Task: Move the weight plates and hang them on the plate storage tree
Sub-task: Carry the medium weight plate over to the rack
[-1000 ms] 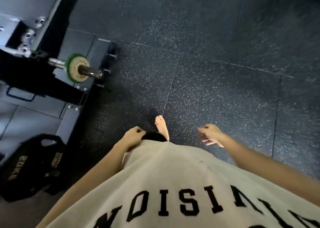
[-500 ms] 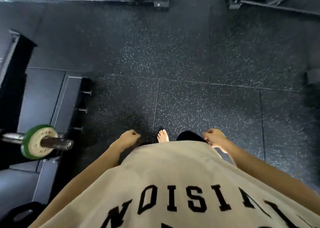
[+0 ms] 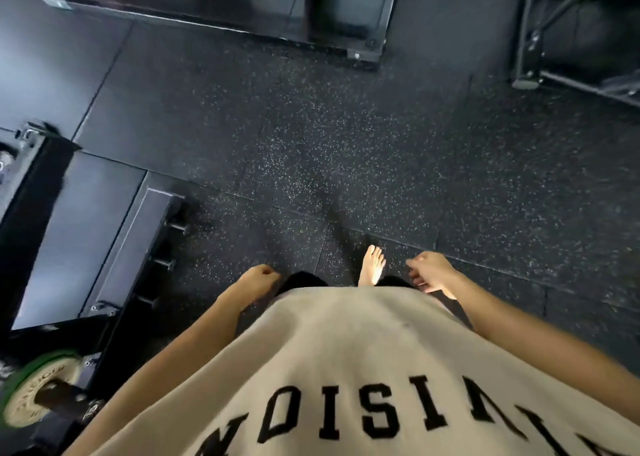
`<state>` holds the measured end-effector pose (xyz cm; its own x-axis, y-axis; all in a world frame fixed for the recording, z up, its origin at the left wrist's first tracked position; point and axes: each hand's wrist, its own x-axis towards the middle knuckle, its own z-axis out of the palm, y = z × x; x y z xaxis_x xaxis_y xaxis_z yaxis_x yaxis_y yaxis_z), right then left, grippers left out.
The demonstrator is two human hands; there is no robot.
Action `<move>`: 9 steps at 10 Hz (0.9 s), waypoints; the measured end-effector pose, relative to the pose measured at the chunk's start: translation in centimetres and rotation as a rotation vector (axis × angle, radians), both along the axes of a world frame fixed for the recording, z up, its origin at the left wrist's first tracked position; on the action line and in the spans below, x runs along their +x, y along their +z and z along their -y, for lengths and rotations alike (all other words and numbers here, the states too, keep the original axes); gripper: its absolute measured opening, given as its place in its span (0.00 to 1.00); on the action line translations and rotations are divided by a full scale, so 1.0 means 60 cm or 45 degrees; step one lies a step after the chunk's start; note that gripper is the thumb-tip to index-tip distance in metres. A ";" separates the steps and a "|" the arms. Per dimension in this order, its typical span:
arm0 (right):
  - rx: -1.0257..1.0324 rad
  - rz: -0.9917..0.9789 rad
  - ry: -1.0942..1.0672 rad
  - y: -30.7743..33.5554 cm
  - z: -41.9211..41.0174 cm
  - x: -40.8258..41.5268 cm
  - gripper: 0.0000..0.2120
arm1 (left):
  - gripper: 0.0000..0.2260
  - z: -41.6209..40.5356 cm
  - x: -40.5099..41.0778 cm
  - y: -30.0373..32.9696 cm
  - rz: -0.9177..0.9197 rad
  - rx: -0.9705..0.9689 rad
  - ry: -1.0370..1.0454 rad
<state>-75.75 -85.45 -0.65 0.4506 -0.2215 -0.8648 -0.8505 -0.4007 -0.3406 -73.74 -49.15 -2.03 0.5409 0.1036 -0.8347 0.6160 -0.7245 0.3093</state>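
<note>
Both hands hang empty over the black speckled rubber floor (image 3: 381, 165) — the left hand (image 3: 258, 279) loosely curled, the right hand (image 3: 433, 272) with fingers loosely bent. A green-rimmed, cream-faced weight plate (image 3: 26, 391) sits on a dark bar (image 3: 57, 395), well left of the left hand.

Speckled black rubber floor (image 3: 346, 137) lies open ahead, from the bare foot (image 3: 372, 265) to a low black platform (image 3: 242, 16) at the far edge. At left, a black rack base (image 3: 86, 234) with short pegs (image 3: 173, 244) and a green-rimmed weight plate (image 3: 33, 391) on a bar block passage. A black metal frame (image 3: 554, 40) fills the upper right corner.
</note>
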 end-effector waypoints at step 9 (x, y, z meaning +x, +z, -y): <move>-0.128 0.031 0.870 0.032 -0.398 1.125 0.08 | 0.06 -0.324 0.819 0.009 0.056 -0.193 1.047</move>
